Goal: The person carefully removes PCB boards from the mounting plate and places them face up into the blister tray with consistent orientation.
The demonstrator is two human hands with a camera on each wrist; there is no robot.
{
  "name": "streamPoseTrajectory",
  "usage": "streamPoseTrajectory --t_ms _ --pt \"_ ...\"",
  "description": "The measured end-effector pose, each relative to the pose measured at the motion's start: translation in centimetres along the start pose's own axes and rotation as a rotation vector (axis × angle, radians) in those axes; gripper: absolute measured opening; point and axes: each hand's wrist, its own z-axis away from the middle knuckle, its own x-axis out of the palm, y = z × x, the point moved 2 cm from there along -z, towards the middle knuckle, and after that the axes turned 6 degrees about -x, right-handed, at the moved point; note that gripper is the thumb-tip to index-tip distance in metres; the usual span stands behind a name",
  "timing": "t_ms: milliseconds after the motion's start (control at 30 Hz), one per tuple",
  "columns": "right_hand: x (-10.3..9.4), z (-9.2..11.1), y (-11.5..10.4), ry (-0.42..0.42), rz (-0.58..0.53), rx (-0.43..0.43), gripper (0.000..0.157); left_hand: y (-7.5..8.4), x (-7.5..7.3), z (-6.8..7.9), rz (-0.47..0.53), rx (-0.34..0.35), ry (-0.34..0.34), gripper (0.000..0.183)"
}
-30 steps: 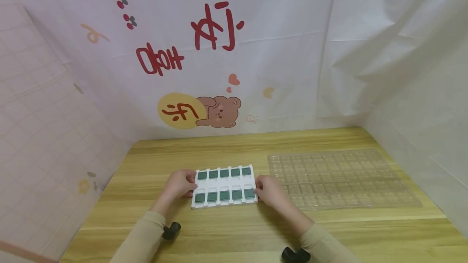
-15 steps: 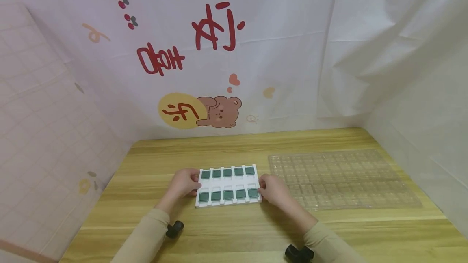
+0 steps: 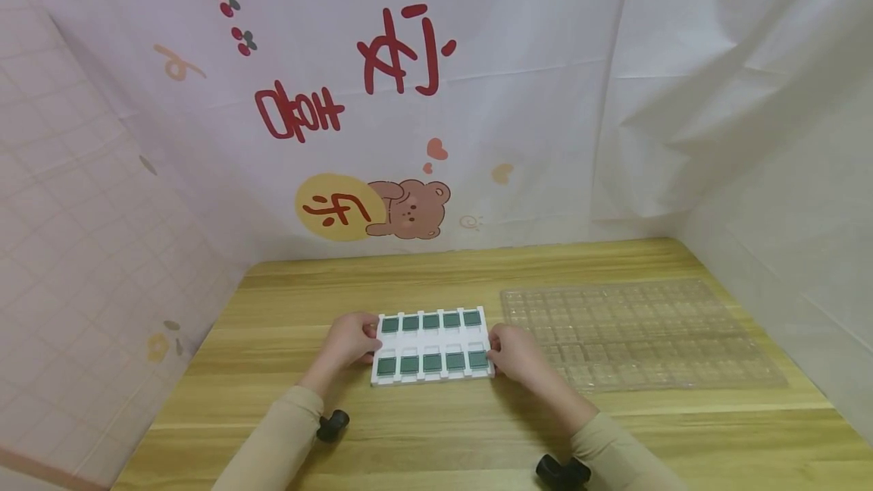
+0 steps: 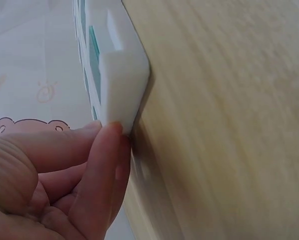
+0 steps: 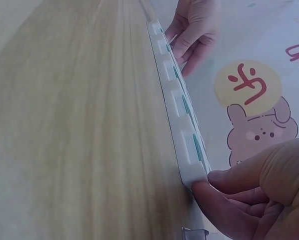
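A white foam tray (image 3: 412, 342) lies across the middle of the wooden table in the head view, with two rows of square green chips or boards (image 3: 432, 363) in its slots. My left hand (image 3: 349, 341) pinches its left end; in the left wrist view thumb and fingers (image 4: 107, 155) meet at the tray's edge (image 4: 127, 82). At the opposite end my right hand (image 3: 520, 354) pinches the right edge. The right wrist view shows that thumb and index finger (image 5: 222, 207) on the tray's corner (image 5: 193, 172). The tray sits at or just above the table; I cannot tell which.
To the right, a clear plastic tray (image 3: 634, 336) with many small compartments lies on the wooden table (image 3: 436, 438), close to my right hand. A white printed cloth (image 3: 532, 97) hangs behind the table and along both sides. A black strap-on piece (image 3: 333, 426) sits at each wrist.
Both hands and the white foam tray between them have shifted a little to the right, nearer the clear plastic tray, which stays where it was. The grip looks the same.
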Motion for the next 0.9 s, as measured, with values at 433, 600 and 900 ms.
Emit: streamPoseTrajectory --t_ms 433,600,900 --pt "-0.3 0.3 0.15 -0.009 0.044 0.011 0.014 0.62 0.31 0.05 -0.004 0.006 -0.01 0.048" --pt "-0.7 0.41 -0.11 -0.005 0.07 0.007 0.02 0.75 0.5 -0.09 0.0 0.003 -0.012 0.049" --pt "-0.94 0.51 0.07 0.0 0.081 0.002 0.02 0.8 0.77 -0.37 0.006 0.009 -0.008 0.05"
